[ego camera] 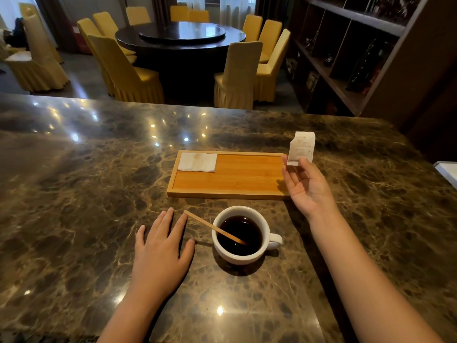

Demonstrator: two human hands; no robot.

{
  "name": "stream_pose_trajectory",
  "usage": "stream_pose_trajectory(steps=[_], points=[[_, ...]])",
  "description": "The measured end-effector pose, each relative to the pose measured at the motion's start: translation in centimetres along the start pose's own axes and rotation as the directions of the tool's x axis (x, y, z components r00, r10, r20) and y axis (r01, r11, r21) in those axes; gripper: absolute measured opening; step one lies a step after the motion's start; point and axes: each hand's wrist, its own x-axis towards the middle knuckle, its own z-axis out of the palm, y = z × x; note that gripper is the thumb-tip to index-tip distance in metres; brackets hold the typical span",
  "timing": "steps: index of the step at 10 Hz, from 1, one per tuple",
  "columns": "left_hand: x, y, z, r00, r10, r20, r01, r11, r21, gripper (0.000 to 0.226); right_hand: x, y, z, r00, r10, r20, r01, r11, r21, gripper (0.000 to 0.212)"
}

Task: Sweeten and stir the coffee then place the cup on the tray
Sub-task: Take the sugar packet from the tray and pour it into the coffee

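I note the white coffee cup (pixel 241 235) on the marble counter (pixel 74 194), just nearer me than the wooden tray (pixel 235 184); a wooden stirrer (pixel 214 227) leans in it. Left hand (pixel 160 251) lies flat left of the cup, fingers spread. Right hand (pixel 305 185), right of the tray, pinches a torn sugar packet (pixel 301 148). A folded napkin (pixel 197 162) lies in the tray's far-left corner.

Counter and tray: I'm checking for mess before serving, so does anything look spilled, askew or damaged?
No spill shows. The sachet in the right hand has a torn corner. The stir stick leans in the cup, and the napkin on the tray looks faintly stained.
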Motion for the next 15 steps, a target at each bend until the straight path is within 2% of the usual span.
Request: stream_pose_trajectory(steps=[1, 2, 3, 4, 5, 6, 8, 10, 12, 15], points=[[0.0, 0.0, 0.0, 1.0, -0.005, -0.002, 0.005, 1.0, -0.001, 0.061, 0.7, 0.0, 0.0, 0.991, -0.133, -0.016, 0.129, 0.979, -0.155, 0.013], [-0.1, 0.0, 0.0, 1.0, -0.006, 0.0, 0.006, 1.0, -0.006, 0.062, 1.5, 0.3, -0.4, 0.905, -0.425, 0.027, 0.374, 0.762, -0.529, 0.011], [-0.1, 0.0, 0.0, 1.0, -0.006, -0.001, 0.006, 1.0, -0.007, 0.062, 2.1, 0.5, -1.0, 0.798, -0.584, 0.148, 0.479, 0.467, -0.743, 0.012], [-0.1, 0.1, 0.0, 1.0, -0.007, -0.005, 0.007, 1.0, -0.007, 0.062, 2.9, 1.1, -1.7, 0.642, -0.648, 0.409, 0.518, -0.027, -0.855, 0.014], [-0.1, 0.0, 0.0, 1.0, -0.002, -0.007, 0.002, 1.0, -0.005, 0.06, 3.4, 1.5, -1.8, 0.598, -0.58, 0.553, 0.512, -0.254, -0.821, 0.016], [-0.1, 0.0, 0.0, 1.0, 0.002, -0.005, -0.002, 1.0, 0.001, 0.059, 4.4, 1.9, -1.6, 0.629, -0.436, 0.644, 0.479, -0.435, -0.762, 0.016], [-0.1, 0.0, 0.0, 1.0, -0.002, -0.004, 0.002, 1.0, -0.001, 0.06, 4.9, 2.1, -0.5, 0.695, -0.277, 0.664, 0.426, -0.586, -0.69, 0.006], [0.0, -0.1, 0.0, 1.0, 0.0, -0.004, 0.0, 1.0, -0.005, 0.06, 5.2, 2.2, -0.3, 0.741, -0.238, 0.627, 0.388, -0.611, -0.69, 0.019], [-0.1, 0.0, 0.1, 1.0, 0.001, -0.001, -0.001, 1.0, -0.009, 0.06, 5.4, 2.2, -0.7, 0.754, -0.216, 0.621, 0.381, -0.626, -0.68, 0.025], [0.0, 0.1, 0.1, 1.0, 0.002, -0.006, -0.002, 1.0, -0.01, 0.059, 4.9, 1.7, -1.7, 0.738, -0.13, 0.662, 0.494, -0.565, -0.661, 0.029]])
